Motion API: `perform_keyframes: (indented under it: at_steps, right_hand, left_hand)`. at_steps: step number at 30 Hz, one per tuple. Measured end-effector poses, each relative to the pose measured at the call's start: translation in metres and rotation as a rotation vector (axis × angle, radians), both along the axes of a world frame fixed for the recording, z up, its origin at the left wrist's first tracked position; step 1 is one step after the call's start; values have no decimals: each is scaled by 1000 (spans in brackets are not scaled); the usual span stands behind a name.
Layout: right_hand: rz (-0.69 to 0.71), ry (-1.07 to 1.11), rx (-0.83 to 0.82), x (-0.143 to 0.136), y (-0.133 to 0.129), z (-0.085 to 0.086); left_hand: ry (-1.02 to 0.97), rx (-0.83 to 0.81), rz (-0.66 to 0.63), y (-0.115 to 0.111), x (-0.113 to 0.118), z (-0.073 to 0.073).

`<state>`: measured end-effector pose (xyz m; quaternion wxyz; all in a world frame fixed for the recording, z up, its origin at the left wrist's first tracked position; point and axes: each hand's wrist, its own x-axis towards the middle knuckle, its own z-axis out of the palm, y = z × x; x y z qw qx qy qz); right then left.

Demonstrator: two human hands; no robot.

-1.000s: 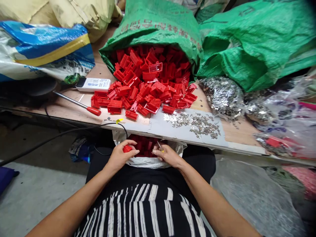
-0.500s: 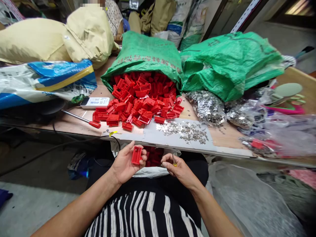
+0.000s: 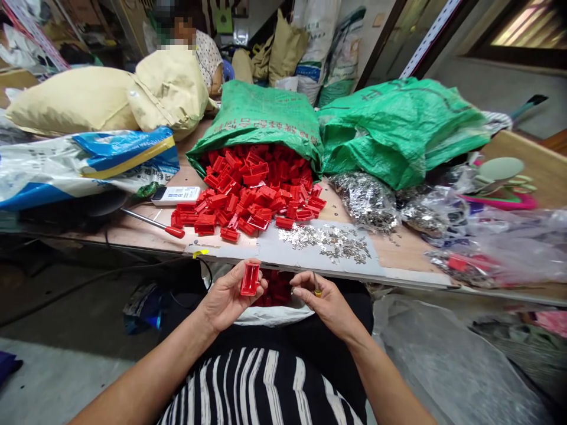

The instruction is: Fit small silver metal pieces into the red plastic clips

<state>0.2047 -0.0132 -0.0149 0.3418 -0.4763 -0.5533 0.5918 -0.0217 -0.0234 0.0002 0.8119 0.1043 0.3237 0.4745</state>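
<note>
Red casing (image 3: 250, 279) lies in the grasp of the left hand (image 3: 225, 300), held between thumb and fingers with its hollow side turned up toward the wearer. Its long axis runs mostly away from the torso, the far end leaning slightly right, so it stands crosswise to the gap between the 2 hands. The right hand (image 3: 330, 304) is apart from it, on the right, its fingertips pointing left and about level with the casing's near end. That hand grips a slim yellow-handled tool (image 3: 318, 291), point upward, while thumb and index finger pinch together; a tiny glint shows there, too small to identify.

The casing is above the lap, just short of the tabletop (image 3: 403, 260) edge and over the left part of a white bag (image 3: 274, 316) holding more red pieces. Beyond the edge, loose metal pieces (image 3: 345, 242) are spread on a pale sheet (image 3: 271, 252), nearer the right hand. A heap of red casings (image 3: 245, 203) spills from a green sack (image 3: 270, 115), with a red-handled rod (image 3: 174, 231) beside its left side.
</note>
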Motion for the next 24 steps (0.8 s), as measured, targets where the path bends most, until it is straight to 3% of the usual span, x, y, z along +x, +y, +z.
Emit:
perform_keyframes:
  at_steps: [7, 16, 24]
  right_hand:
    - [4, -118, 131, -4, 3, 4]
    - [-165, -618, 510, 17, 38, 20]
    - [-274, -700, 531, 39, 70, 22]
  left_hand:
    - [37, 94, 16, 1, -2, -6]
    - [121, 48, 36, 1, -6, -15]
    - [326, 126, 36, 1, 3, -12]
